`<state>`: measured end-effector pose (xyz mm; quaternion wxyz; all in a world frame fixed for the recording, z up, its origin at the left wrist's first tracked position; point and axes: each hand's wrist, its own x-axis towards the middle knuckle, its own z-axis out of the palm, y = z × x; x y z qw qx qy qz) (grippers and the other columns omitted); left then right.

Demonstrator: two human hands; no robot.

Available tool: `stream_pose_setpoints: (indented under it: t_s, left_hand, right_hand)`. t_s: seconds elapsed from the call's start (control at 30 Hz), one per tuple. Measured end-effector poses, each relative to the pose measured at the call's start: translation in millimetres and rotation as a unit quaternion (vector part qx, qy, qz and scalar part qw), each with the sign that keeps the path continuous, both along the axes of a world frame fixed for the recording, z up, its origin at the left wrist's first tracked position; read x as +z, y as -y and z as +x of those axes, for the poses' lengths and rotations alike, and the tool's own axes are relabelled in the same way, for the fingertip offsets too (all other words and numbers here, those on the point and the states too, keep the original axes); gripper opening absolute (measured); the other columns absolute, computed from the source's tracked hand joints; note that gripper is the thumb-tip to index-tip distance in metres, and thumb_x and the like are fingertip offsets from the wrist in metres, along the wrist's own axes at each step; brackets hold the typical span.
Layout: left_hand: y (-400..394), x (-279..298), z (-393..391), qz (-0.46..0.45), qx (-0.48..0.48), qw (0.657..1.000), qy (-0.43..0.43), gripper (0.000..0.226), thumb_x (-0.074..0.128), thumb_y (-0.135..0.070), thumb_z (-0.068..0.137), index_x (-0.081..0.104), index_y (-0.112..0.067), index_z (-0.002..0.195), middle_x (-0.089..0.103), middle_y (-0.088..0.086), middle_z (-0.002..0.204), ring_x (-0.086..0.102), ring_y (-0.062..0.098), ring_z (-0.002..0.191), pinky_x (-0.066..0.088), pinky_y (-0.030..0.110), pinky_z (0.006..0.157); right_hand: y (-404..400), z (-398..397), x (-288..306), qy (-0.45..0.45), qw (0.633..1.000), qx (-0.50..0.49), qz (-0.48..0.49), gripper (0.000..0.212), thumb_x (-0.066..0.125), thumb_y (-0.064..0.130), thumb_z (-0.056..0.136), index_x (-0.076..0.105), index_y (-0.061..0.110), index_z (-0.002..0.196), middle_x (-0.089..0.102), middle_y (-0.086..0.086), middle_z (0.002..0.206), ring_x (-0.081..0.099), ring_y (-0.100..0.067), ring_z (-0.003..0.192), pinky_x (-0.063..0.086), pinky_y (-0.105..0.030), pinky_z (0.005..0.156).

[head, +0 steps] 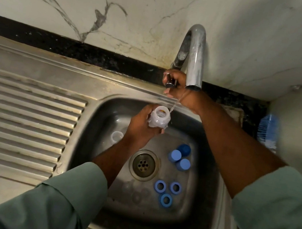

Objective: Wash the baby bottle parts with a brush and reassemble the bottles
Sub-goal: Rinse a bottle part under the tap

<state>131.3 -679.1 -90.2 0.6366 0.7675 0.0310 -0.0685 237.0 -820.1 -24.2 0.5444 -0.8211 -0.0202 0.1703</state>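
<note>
Sleeves nearest. Left hand (142,125) fingers wrapping bottle (160,117), tilting mouth under thin stream over sink (93,116) for rinsing; right hand (175,84) fingers pinching tap knob (169,85), adjusting flow.

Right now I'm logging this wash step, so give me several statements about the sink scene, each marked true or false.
1. The left hand holds a clear baby bottle over the sink basin. True.
2. The right hand grips the bottle brush. False: it is on the tap knob; the blue bottle brush lies on the counter at right.
3. Three blue screw rings lie in the basin. True.
4. The blue caps sit on the ribbed drainboard. False: they are in the basin.
5. The tap is dry. False: a thin stream falls beside the bottle.
</note>
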Motion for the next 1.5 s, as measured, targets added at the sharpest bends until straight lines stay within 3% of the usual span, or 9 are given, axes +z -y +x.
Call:
stream_pose_setpoints:
  t_s: [0.13, 0.3, 0.57, 0.8, 1.0, 1.1, 1.27, 1.37, 1.5]
  left_hand:
    - [2, 1, -1, -0.028, 0.017, 0.999, 0.012, 0.059, 0.084, -0.003, 0.07, 0.06, -0.034, 0.115, 0.067, -0.01, 0.11, 0.064, 0.0, 0.101, 0.052, 0.015, 0.079]
    - [7, 2, -2, -0.002, 0.001, 0.999, 0.04, 0.06, 0.084, -0.009, 0.071, 0.058, -0.039, 0.117, 0.065, -0.012, 0.113, 0.062, 0.002, 0.106, 0.052, 0.024, 0.09]
    - [-12, 35, -10, 0.329, -0.122, 0.926, 0.139, 0.07, 0.076, -0.023, 0.08, 0.045, -0.031, 0.142, 0.043, 0.002, 0.138, 0.042, 0.025, 0.125, 0.045, 0.037, 0.101]
    - [4, 69, -48, 0.707, -0.317, 0.586, 0.237, 0.064, 0.062, -0.025, 0.09, 0.034, -0.031, 0.148, 0.035, 0.01, 0.149, 0.033, 0.034, 0.132, 0.033, 0.045, 0.104]
    - [50, 102, -77, 0.769, -0.382, 0.371, 0.353, 0.044, 0.053, -0.019, 0.096, 0.049, -0.014, 0.14, 0.035, 0.017, 0.148, 0.027, 0.043, 0.139, 0.028, 0.052, 0.111]
    - [75, 119, -85, 0.77, -0.393, 0.326, 0.382, 0.044, 0.05, -0.017, 0.098, 0.046, -0.01, 0.142, 0.033, 0.017, 0.15, 0.027, 0.044, 0.139, 0.027, 0.054, 0.113]
    - [104, 136, -94, 0.757, -0.396, 0.347, 0.387, 0.045, 0.052, -0.016, 0.097, 0.047, -0.015, 0.142, 0.025, 0.017, 0.154, 0.022, 0.047, 0.14, 0.03, 0.06, 0.11]
    - [119, 142, -99, 0.722, -0.362, 0.518, 0.281, 0.051, 0.048, -0.013, 0.098, 0.038, -0.024, 0.146, 0.021, 0.013, 0.154, 0.025, 0.044, 0.137, 0.038, 0.058, 0.105]
    - [118, 120, -122, 0.644, -0.362, 0.651, 0.177, 0.067, 0.059, -0.017, 0.092, 0.026, -0.023, 0.15, 0.03, 0.012, 0.152, 0.032, 0.039, 0.136, 0.039, 0.049, 0.105]
  right_hand:
    - [6, -13, -12, -0.017, 0.995, -0.046, 0.09, 0.045, 0.071, 0.006, 0.075, 0.06, 0.026, 0.114, 0.062, 0.01, 0.108, 0.058, -0.018, 0.112, 0.047, -0.044, 0.101]
    - [8, -15, -11, -0.087, 0.975, -0.07, 0.191, 0.042, 0.058, -0.006, 0.087, 0.055, 0.012, 0.125, 0.062, -0.001, 0.113, 0.06, -0.017, 0.107, 0.052, -0.036, 0.092]
    - [18, -63, 0, -0.056, 0.952, -0.275, 0.125, 0.019, 0.055, 0.007, 0.092, 0.067, 0.021, 0.089, 0.069, -0.002, 0.102, 0.064, -0.021, 0.097, 0.052, -0.031, 0.078]
    - [62, -155, -6, -0.01, 0.97, -0.181, -0.164, 0.01, 0.062, 0.01, 0.088, 0.072, 0.009, 0.085, 0.071, -0.012, 0.095, 0.065, -0.024, 0.094, 0.049, -0.03, 0.088]
    - [95, -207, 3, 0.002, 0.934, -0.179, -0.309, 0.011, 0.06, 0.014, 0.088, 0.069, 0.013, 0.082, 0.069, -0.012, 0.095, 0.064, -0.028, 0.092, 0.043, -0.024, 0.074]
    - [116, -228, 7, 0.006, 0.919, -0.187, -0.348, 0.016, 0.056, 0.015, 0.086, 0.07, 0.011, 0.091, 0.068, -0.015, 0.104, 0.064, -0.032, 0.098, 0.05, -0.031, 0.082]
    - [156, -271, 16, 0.022, 0.874, -0.218, -0.433, 0.021, 0.052, 0.014, 0.089, 0.067, 0.008, 0.103, 0.063, -0.017, 0.113, 0.059, -0.034, 0.107, 0.048, -0.036, 0.087]
    - [173, -293, 14, -0.012, 0.848, -0.233, -0.476, 0.024, 0.05, 0.013, 0.09, 0.063, 0.009, 0.11, 0.059, -0.015, 0.115, 0.058, -0.034, 0.109, 0.049, -0.037, 0.086]
    - [175, -313, 7, -0.062, 0.824, -0.219, -0.519, 0.025, 0.05, 0.013, 0.092, 0.061, 0.01, 0.114, 0.062, -0.011, 0.118, 0.06, -0.031, 0.111, 0.051, -0.038, 0.087]
